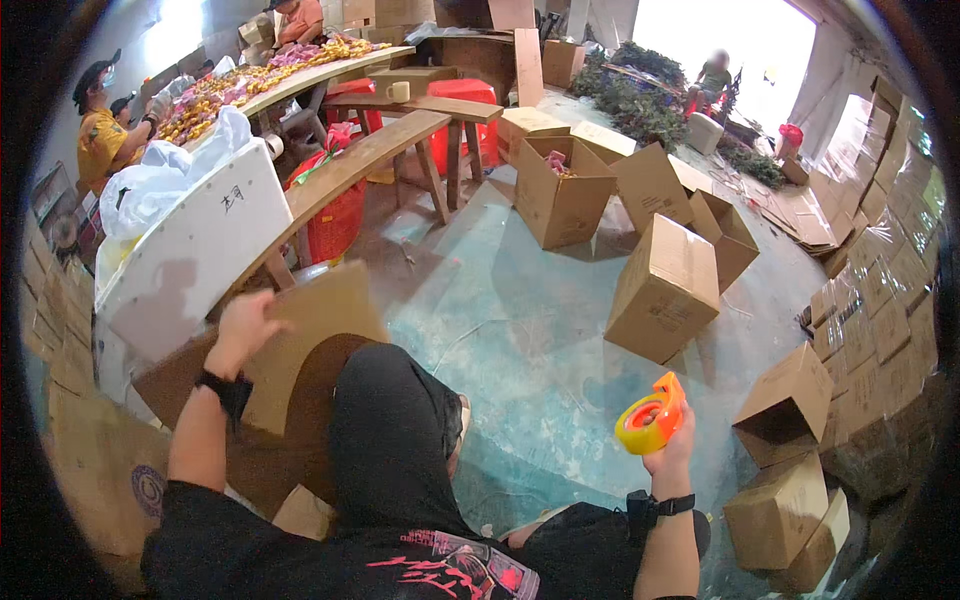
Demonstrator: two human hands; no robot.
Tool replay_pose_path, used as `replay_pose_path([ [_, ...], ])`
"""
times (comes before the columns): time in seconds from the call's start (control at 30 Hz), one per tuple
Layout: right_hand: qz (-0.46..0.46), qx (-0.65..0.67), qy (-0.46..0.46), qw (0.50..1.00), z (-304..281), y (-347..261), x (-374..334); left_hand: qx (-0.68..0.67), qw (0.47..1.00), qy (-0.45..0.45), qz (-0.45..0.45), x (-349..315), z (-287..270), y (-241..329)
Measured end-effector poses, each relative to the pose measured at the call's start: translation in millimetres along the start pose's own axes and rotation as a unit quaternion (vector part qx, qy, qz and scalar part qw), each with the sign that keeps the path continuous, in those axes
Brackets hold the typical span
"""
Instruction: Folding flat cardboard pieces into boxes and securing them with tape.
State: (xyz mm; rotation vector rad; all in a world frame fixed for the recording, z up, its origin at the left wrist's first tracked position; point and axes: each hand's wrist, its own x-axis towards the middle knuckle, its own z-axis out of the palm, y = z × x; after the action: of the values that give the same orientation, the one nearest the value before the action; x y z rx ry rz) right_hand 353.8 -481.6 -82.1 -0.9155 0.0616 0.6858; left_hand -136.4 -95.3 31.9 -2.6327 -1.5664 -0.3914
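Note:
My right hand (672, 448) grips an orange tape dispenser (650, 420) holding a roll of yellowish tape, raised over the floor at the right. On the left, my left hand (245, 328) has its fingers curled at the upper edge of a brown cardboard box (310, 345), which leans beside my left knee. Part of that box is hidden by my leg and forearm. Its flap stands tilted up, and its lower part lies in shadow.
Closed carton (660, 290) and open cartons (565, 195) stand ahead; more boxes (785, 400) lie at right beside stacked cardboard. Left are a white board (200, 240) and wooden bench (370, 165). People work at a far table (330, 80). Green branches (640, 95) lie farther back.

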Motion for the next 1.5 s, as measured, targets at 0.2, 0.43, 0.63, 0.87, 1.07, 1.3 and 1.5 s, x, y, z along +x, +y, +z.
replay_pose_path([
  [0.2,-0.012,0.017,-0.057,0.998,-9,-9,4,-0.065,0.965,0.215,0.136,72,-109,108],
  [0.43,0.001,0.031,-0.008,0.999,-10,-14,-5,-0.181,0.923,0.233,0.248,167,-158,172],
  [0.63,-0.001,0.079,-0.032,0.996,-37,-16,12,-0.546,0.803,0.035,0.237,173,-128,265],
  [0.87,-0.048,0.075,-0.025,0.996,-46,-20,12,-0.693,0.694,-0.044,0.190,163,-57,331],
  [1.07,-0.259,-0.003,0.143,0.955,-36,-26,5,-0.534,0.746,-0.256,0.303,114,-20,374],
  [1.3,-0.496,-0.178,0.151,0.836,11,-27,-27,-0.155,0.785,-0.295,0.523,31,67,386],
  [1.5,-0.495,-0.443,0.139,0.735,13,-27,-26,-0.056,0.714,-0.475,0.512,55,54,383],
])
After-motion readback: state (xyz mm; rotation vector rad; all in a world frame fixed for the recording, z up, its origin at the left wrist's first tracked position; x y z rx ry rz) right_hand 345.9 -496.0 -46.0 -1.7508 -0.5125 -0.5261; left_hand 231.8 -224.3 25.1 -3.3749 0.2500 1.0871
